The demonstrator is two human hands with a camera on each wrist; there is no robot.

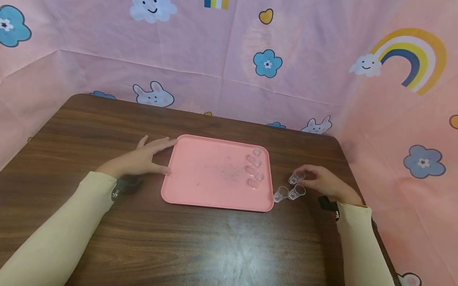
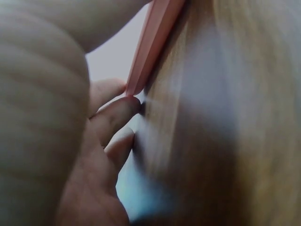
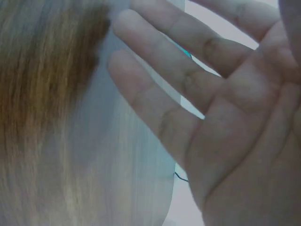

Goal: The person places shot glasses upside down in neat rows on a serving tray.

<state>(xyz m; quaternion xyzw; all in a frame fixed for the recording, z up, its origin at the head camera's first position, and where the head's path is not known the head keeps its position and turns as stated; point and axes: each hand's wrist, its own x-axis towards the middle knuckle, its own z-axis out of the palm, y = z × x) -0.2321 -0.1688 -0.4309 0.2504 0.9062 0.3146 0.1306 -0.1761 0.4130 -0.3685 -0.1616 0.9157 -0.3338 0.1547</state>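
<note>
My left hand (image 1: 143, 159) touches the left rim of a pink tray (image 1: 200, 171), thumb and fingers spread along it. In the left wrist view, fingertips meet the edge of the tray (image 2: 149, 47). Right of the tray, my right hand (image 1: 323, 180) pinches a small clear cup (image 1: 294, 178) between thumb and index finger. Its other fingers (image 3: 155, 89) extend over the table in the right wrist view, where the cup is hidden. Two more clear cups, one at the tray corner (image 1: 281, 194) and one beside it (image 1: 297, 192), stand just in front of that hand.
Several small clear cups (image 1: 253, 183) are lined up along the tray's right side. Everything rests on a dark wooden table (image 1: 171, 246). A pink patterned cloth (image 1: 200, 51) hangs behind it and along the right, close to my right arm.
</note>
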